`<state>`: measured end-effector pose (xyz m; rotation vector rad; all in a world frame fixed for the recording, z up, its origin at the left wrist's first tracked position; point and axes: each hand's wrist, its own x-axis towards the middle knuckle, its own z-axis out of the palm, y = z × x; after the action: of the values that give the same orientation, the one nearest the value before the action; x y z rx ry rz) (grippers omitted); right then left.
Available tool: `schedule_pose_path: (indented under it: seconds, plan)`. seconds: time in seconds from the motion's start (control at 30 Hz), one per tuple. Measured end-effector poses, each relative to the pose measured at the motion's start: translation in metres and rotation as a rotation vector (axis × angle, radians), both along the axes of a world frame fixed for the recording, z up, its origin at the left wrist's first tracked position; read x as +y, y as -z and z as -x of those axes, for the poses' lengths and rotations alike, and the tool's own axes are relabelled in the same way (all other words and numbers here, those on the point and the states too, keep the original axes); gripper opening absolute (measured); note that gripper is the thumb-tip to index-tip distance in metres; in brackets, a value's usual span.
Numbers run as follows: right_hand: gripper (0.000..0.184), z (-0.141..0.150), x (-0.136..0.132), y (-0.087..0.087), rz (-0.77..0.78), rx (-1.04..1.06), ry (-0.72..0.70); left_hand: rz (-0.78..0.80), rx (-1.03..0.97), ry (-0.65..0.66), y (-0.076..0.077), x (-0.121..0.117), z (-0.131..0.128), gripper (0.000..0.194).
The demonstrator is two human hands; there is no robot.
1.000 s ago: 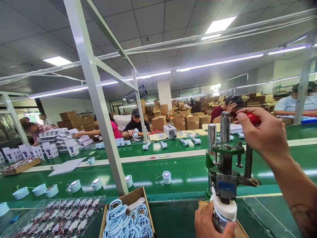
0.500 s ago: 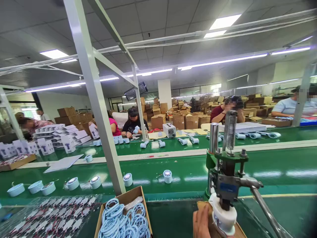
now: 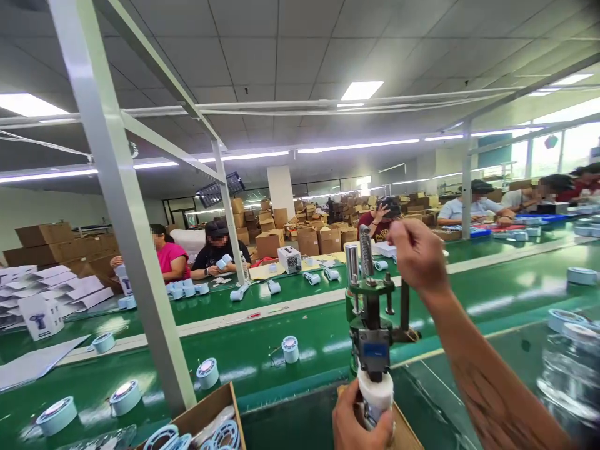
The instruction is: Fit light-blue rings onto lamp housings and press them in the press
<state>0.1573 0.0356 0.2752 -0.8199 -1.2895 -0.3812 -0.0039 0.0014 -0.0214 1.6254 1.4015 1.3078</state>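
Note:
A green and steel hand press (image 3: pixel 374 345) stands at the bench, with a coil spring on top and its ram over a white round plastic part (image 3: pixel 376 392). My left hand (image 3: pixel 351 420) is closed around that part, thumb on one side and fingers on the other, above a cardboard piece (image 3: pixel 404 431). My right hand (image 3: pixel 419 253) is raised in a fist at the upper end of the press lever (image 3: pixel 405 306), which stands upright. The fingers partly hide the lever's tip.
A cardboard box (image 3: pixel 237 415) of light blue rings (image 3: pixel 225 433) sits left of the press. Blue round housings (image 3: pixel 290 350) lie on the green conveyor (image 3: pixel 244 369). A clear plastic bottle (image 3: pixel 569 375) stands at right. A metal post (image 3: pixel 124 206) rises at left. Several co-workers sit across.
The view has swung right. My right hand has come into view, and the lever has gone from slanting down to upright. My left hand stays at the white part under the ram.

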Motion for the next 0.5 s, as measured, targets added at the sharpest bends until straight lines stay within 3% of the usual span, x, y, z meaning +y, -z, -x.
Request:
schedule_pose_path:
  seconds: [0.07, 0.13, 0.37, 0.5]
  plan:
    - [0.037, -0.001, 0.025, -0.012, 0.053, 0.001, 0.018, 0.031, -0.027, 0.082, -0.006, -0.004, 0.004, 0.055]
    - [0.037, -0.002, 0.038, -0.013, 0.071, 0.010, 0.030, 0.036, -0.008, 0.146, -0.009, -0.012, 0.011, 0.055]
    - [0.037, -0.003, 0.035, -0.008, 0.089, 0.019, 0.049, -0.005, 0.191, 0.077, -0.019, -0.052, 0.028, 0.063]
    - [0.037, -0.001, 0.039, -0.008, 0.086, 0.021, 0.074, -0.005, 0.298, 0.163, -0.021, -0.061, 0.017, 0.055]
